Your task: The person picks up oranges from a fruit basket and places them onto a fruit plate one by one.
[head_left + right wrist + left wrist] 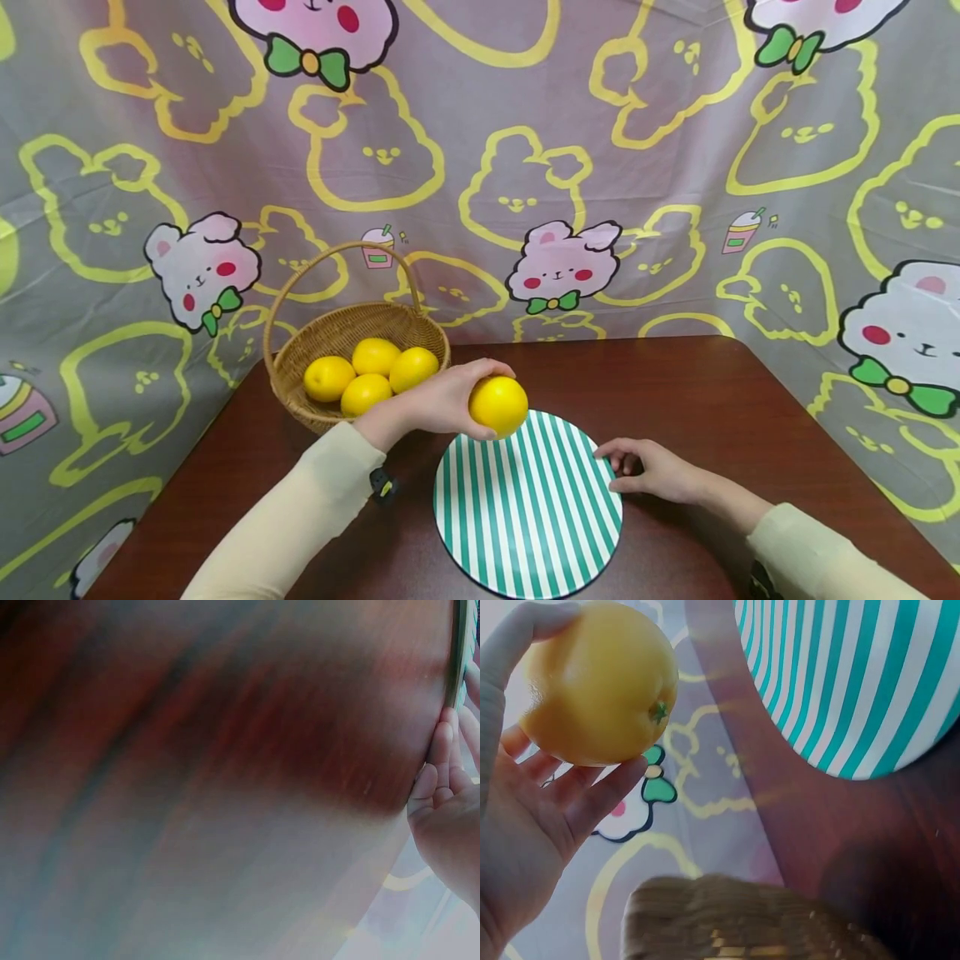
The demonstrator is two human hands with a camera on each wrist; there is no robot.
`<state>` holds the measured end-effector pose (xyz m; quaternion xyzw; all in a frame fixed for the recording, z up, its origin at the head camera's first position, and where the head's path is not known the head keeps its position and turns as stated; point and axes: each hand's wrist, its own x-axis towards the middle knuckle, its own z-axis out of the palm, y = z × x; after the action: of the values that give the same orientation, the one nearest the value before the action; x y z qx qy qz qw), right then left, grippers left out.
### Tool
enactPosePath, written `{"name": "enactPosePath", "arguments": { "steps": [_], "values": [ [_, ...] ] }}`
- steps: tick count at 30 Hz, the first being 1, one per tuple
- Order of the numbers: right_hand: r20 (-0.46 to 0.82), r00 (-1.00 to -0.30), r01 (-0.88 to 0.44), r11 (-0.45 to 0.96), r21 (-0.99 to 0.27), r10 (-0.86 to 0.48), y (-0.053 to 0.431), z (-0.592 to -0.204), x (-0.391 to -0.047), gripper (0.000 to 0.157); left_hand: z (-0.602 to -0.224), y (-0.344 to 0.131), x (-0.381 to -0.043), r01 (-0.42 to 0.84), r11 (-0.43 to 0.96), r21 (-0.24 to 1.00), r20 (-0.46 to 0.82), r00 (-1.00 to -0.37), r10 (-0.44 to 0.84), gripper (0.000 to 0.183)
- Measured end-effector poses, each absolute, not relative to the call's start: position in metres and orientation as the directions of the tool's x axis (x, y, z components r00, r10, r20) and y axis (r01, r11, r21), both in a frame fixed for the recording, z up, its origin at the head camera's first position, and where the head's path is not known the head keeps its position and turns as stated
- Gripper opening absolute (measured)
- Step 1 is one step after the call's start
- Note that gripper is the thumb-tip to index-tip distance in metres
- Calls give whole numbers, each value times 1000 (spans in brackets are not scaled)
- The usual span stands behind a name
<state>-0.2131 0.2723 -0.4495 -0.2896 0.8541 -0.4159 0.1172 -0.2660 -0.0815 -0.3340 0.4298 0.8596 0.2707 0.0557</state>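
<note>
My left hand [453,398] grips a round yellow orange [498,407], thumb on one side and fingers on the other. A small green stem end shows on this orange [604,684] in the left wrist view. It is held up over the far left edge of a round green-and-white striped board [528,508]. At the board's right rim is my right hand [660,471], its fingers loosely bent and fingertips right at the edge. In the right wrist view, the right hand's fingers [442,754] rest low beside the board's dark rim [456,652].
A wicker basket [296,408] with a tall arched handle stands at the back left of the brown table [675,383]. Several yellow fruits [375,357] lie in it. The left forearm passes close in front of the basket. A patterned cloth [450,192] hangs behind and beside the table.
</note>
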Motion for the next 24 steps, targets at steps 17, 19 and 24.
{"name": "enactPosePath", "arguments": {
  "steps": [17,19,24],
  "values": [
    [-3,-823,-350,511,-785,-568,272,-449,-214,40,-363,-38,-273,772,505,386,67,-570,819,76],
    [-5,-823,-349,513,-784,-567,271,-448,-214,41,-366,-32,-275,776,507,376,54,-564,824,75],
    [-2,-820,-363,522,-772,-573,272,-449,-215,41,-373,-20,-276,780,503,373,16,-547,837,75]
  ]
}}
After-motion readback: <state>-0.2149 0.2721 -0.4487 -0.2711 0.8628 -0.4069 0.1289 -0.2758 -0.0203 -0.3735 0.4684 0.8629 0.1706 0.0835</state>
